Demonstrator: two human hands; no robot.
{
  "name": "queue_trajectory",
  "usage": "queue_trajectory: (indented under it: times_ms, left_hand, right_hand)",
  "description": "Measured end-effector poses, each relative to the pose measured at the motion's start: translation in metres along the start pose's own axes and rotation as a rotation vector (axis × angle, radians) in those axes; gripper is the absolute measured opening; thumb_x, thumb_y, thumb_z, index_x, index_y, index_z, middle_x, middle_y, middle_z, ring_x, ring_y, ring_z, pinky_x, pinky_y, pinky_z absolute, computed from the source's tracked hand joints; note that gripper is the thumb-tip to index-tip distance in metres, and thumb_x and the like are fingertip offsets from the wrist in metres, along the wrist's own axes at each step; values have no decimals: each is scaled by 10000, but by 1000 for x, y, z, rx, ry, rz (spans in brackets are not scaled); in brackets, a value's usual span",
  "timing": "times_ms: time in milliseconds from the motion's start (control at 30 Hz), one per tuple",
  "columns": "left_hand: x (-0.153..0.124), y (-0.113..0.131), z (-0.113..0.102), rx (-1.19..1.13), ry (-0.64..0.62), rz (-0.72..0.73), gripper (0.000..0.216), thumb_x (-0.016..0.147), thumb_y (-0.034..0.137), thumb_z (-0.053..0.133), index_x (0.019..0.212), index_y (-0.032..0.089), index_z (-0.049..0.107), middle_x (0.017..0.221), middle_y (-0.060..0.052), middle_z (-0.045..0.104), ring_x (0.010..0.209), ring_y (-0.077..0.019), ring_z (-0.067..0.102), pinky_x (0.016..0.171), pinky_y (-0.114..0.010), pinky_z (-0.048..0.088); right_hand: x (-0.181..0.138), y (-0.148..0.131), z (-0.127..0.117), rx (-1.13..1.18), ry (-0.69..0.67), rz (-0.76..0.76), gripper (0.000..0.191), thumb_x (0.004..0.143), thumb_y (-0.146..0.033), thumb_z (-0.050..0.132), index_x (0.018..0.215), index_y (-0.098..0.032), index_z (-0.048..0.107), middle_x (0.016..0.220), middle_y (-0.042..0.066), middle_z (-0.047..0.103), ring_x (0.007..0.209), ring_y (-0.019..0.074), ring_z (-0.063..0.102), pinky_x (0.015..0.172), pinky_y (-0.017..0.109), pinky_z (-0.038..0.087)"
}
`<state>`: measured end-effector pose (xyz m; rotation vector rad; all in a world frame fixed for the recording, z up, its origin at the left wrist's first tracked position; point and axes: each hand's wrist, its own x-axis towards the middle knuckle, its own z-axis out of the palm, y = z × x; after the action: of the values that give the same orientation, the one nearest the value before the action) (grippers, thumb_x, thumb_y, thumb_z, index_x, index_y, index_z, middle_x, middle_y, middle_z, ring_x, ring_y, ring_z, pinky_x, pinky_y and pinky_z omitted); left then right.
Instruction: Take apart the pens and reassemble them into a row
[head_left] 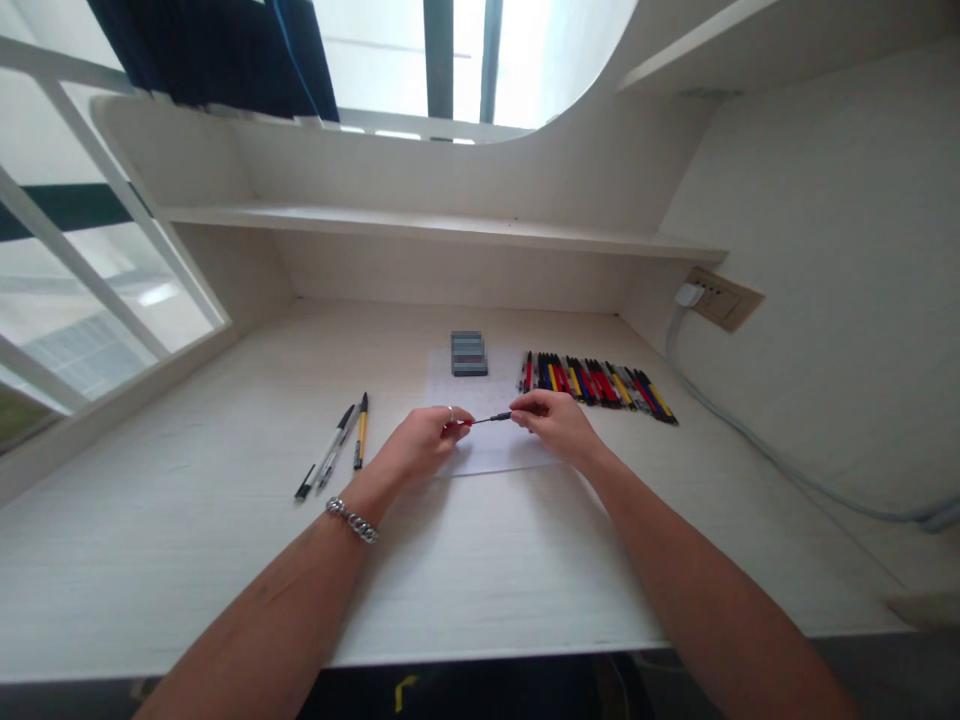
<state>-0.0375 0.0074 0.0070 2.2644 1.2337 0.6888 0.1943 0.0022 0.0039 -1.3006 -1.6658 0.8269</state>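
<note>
Between my two hands, above a white sheet of paper, is a pen in parts. My left hand is closed on its red end, fingers pinched. A thin rod, which looks like a refill, runs from there to a dark piece. My right hand pinches that dark piece between thumb and fingers. The fingers hide parts of both ends. Just right of the paper lies a row of several pens in black, red, yellow, blue and clear.
On the desk's left lie a yellow pen and a clear pen with a black cap near it. A grey box rests at the paper's far edge. A cable hangs from a wall socket. A shelf spans the back.
</note>
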Motion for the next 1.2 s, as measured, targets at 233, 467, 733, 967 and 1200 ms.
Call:
queue_trajectory:
  times_ms: [233,467,733,967,1200]
  left_hand:
    - [1,-2,1,-9,12,-8,255,852,287,499,1008,203,682,872,-46,713,764,-158,621,690,-253,449]
    - [1,-3,9,-70,-45,36,322,857,209,447,1109,219,648,991,-64,698,872,-166,617,756,-258,445]
    - [2,-6,6,-68,-23,-8,319,816,156,439,1043,206,657,884,-41,684,788,-148,595,714,-246,425]
    - [3,-9,2,-46,10,-38,346,791,114,400,1038,192,630,798,-25,658,747,-145,589,702,-247,422]
    - [4,-2,1,3,38,-83,361,866,361,445,1127,174,610,862,-66,674,776,-180,595,698,-280,423]
  right_hand:
    - [0,-1,-2,-18,44,3,222,717,-303,667,869,-144,696,733,56,663,625,137,571,590,262,462]
    - [-3,-6,6,-57,9,-41,183,732,-302,658,846,-167,705,753,47,676,666,146,594,618,258,465]
    - [4,7,-5,-6,63,-16,203,705,-295,688,854,-158,698,752,54,674,650,145,593,606,263,471]
    - [9,12,-20,83,94,35,248,672,-302,715,848,-130,684,710,53,654,631,140,582,589,264,471]
    - [2,5,-2,21,1,19,213,731,-326,658,820,-134,682,650,31,630,577,123,552,557,248,444]
